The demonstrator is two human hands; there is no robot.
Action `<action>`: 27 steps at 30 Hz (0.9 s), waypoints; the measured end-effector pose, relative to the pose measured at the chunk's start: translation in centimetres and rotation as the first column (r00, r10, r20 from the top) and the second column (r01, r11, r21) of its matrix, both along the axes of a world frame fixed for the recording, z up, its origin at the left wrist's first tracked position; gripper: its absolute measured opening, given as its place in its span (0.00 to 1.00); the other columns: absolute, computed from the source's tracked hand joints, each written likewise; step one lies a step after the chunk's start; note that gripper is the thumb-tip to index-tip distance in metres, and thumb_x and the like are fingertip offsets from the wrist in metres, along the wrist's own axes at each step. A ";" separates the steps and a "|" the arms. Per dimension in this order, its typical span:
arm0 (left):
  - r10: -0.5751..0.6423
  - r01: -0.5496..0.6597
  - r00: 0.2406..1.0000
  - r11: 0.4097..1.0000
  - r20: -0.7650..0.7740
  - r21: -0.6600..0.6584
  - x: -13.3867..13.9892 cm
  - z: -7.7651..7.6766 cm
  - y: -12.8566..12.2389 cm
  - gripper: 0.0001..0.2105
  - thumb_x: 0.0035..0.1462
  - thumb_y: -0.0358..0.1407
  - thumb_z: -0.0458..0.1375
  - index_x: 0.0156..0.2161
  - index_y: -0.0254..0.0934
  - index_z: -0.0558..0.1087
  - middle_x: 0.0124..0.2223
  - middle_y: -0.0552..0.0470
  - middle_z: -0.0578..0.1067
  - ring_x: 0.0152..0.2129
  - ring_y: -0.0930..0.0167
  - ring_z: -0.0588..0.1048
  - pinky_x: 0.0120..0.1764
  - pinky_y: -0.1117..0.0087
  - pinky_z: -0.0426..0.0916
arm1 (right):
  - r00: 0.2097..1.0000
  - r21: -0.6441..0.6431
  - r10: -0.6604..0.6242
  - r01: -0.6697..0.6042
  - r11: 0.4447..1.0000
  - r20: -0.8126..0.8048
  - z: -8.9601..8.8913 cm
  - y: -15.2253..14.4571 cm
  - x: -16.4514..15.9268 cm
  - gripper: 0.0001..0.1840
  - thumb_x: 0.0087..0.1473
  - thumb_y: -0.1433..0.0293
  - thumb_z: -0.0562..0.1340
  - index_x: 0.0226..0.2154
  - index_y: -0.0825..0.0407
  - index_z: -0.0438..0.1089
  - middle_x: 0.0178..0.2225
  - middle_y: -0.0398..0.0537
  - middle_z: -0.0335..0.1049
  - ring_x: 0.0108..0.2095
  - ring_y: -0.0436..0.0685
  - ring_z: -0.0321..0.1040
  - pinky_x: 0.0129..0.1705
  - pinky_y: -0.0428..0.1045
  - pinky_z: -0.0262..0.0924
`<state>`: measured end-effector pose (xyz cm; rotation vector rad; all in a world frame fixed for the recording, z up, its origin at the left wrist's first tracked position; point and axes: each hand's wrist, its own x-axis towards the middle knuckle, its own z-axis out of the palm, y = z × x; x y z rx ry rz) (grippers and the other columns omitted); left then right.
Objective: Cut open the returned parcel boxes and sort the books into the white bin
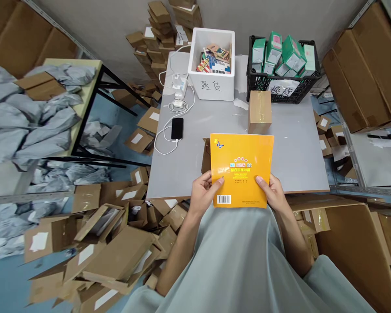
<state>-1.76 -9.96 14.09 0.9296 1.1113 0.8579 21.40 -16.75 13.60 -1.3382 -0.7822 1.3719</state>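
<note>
I hold an orange book (pixel 241 152) upright over the front edge of the grey table, its back cover with a barcode facing me. My left hand (pixel 204 190) grips its lower left side, thumb on the cover and fingers behind. At the lower right side my right hand (pixel 272 191) has the same grip. Partly hidden behind the book, a brown cardboard piece (pixel 206 156) shows at its left. Just beyond stands a taped small carton (pixel 260 112).
At the table's (pixel 289 152) back are a white foam box (pixel 213 87) with books and a black crate (pixel 299 93) with green-white boxes. A phone (pixel 177 129) charges at left. Cartons (pixel 117 252) litter the floor; grey parcels (pixel 48 117) cover a side table.
</note>
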 end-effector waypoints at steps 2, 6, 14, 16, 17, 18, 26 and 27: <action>-0.004 0.004 1.000 1.000 0.015 0.012 -0.1 0.0 -0.1 0.21 0.52 0.50 0.78 0.44 0.37 0.83 0.44 0.46 0.88 0.38 0.59 0.86 0.38 0.66 0.79 | 1.000 0.002 0.003 -0.003 1.000 -0.019 -0.1 -0.1 0.0 0.27 0.62 0.44 0.71 0.49 0.48 0.79 0.48 0.52 0.86 0.45 0.65 0.84 0.48 0.57 0.80; -0.005 0.005 1.000 1.000 0.030 0.015 -0.3 -0.1 -0.3 0.20 0.53 0.50 0.77 0.44 0.37 0.84 0.44 0.45 0.88 0.38 0.59 0.86 0.38 0.65 0.79 | 0.999 -0.001 0.005 -0.005 1.000 -0.038 -0.1 -0.1 0.0 0.26 0.62 0.44 0.72 0.49 0.47 0.79 0.49 0.52 0.86 0.46 0.65 0.84 0.48 0.57 0.80; 0.033 -0.033 0.999 0.999 -0.006 -0.025 0.0 -0.4 -0.6 0.25 0.55 0.55 0.76 0.46 0.36 0.83 0.43 0.45 0.88 0.36 0.61 0.86 0.40 0.64 0.80 | 1.000 -0.007 0.011 -0.011 1.000 -0.019 -0.1 0.0 -0.2 0.28 0.61 0.43 0.72 0.48 0.48 0.78 0.49 0.52 0.86 0.45 0.64 0.84 0.49 0.57 0.81; 0.032 -0.032 0.999 0.999 -0.017 -0.038 -0.1 -0.6 -0.7 0.25 0.56 0.54 0.75 0.47 0.36 0.82 0.43 0.45 0.87 0.35 0.61 0.85 0.41 0.64 0.80 | 1.000 -0.005 0.011 -0.011 1.000 -0.022 -0.1 0.0 -0.2 0.28 0.61 0.43 0.72 0.49 0.48 0.78 0.49 0.52 0.86 0.45 0.64 0.84 0.49 0.57 0.81; 0.027 -0.027 1.000 0.999 -0.006 -0.034 -0.2 -0.8 -0.7 0.24 0.57 0.55 0.74 0.46 0.36 0.82 0.43 0.45 0.87 0.35 0.61 0.85 0.40 0.64 0.79 | 1.000 -0.005 0.011 -0.011 1.000 -0.025 -0.2 0.0 -0.3 0.28 0.61 0.43 0.72 0.49 0.48 0.78 0.49 0.51 0.86 0.45 0.64 0.84 0.49 0.57 0.81; 0.024 -0.024 1.000 0.999 0.010 -0.024 -0.3 -0.9 -0.7 0.24 0.58 0.56 0.73 0.46 0.36 0.83 0.43 0.45 0.87 0.36 0.61 0.85 0.40 0.65 0.79 | 0.999 -0.004 0.012 -0.012 1.000 -0.030 -0.2 0.0 -0.3 0.27 0.61 0.43 0.72 0.49 0.48 0.79 0.49 0.51 0.86 0.45 0.63 0.84 0.48 0.57 0.81; 0.018 -0.018 0.999 1.000 0.050 0.006 -0.6 -1.1 -0.9 0.17 0.55 0.48 0.74 0.43 0.38 0.82 0.43 0.47 0.86 0.36 0.63 0.83 0.40 0.67 0.76 | 0.999 -0.020 0.032 -0.032 0.999 -0.045 -0.3 -0.1 -0.4 0.30 0.60 0.41 0.72 0.50 0.47 0.79 0.50 0.52 0.86 0.46 0.64 0.84 0.48 0.57 0.81; 0.024 -0.025 0.999 1.000 0.049 0.005 -0.4 -1.0 -1.0 0.17 0.56 0.47 0.74 0.43 0.38 0.82 0.43 0.48 0.86 0.36 0.64 0.83 0.40 0.68 0.76 | 0.998 -0.019 0.035 -0.036 0.999 -0.044 -0.3 -0.1 -0.4 0.30 0.60 0.42 0.72 0.50 0.47 0.79 0.51 0.52 0.86 0.46 0.64 0.84 0.48 0.58 0.81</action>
